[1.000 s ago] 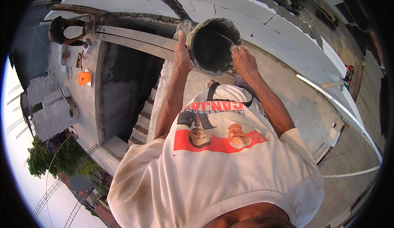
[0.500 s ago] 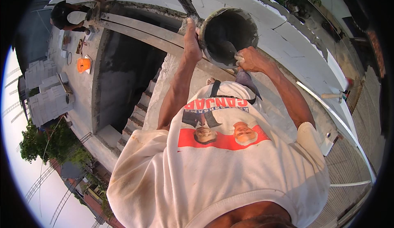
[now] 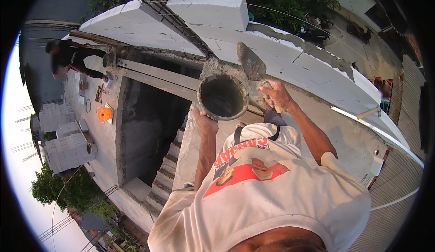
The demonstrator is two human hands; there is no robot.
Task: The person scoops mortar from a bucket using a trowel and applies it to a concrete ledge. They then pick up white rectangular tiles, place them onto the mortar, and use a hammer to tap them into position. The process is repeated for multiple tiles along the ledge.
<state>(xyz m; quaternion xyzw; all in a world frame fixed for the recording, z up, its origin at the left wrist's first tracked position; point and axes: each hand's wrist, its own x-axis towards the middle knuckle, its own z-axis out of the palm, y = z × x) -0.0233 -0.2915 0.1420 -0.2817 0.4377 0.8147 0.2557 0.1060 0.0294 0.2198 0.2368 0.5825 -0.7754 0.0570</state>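
A round dark bucket (image 3: 227, 116), its rim crusted with cement, is tilted so that its grey inside shows. My left hand (image 3: 205, 121) grips the bucket at its lower left edge, the thumb against the outer side. To the right of the bucket, my right hand (image 3: 277, 96) is closed round the handle of a trowel. The trowel's blade (image 3: 251, 62), coated with grey mortar, points up and away, beyond the bucket's rim and in front of the block wall. How much mortar lies in the bucket is hard to tell in the shade.
A white block wall (image 3: 272, 48) curves along the far and right side, with a rebar column (image 3: 181, 23). Planks (image 3: 156, 76) span a dark stairwell opening with steps (image 3: 168, 166). Leftward are an orange bucket (image 3: 104, 114), stacked blocks (image 3: 63, 150) and another person (image 3: 77, 60). A hammer (image 3: 368, 113) rests right.
The trowel has come out of the bucket and swung up to its far right side. The bucket has shifted left and nearer my body. The other person has moved.
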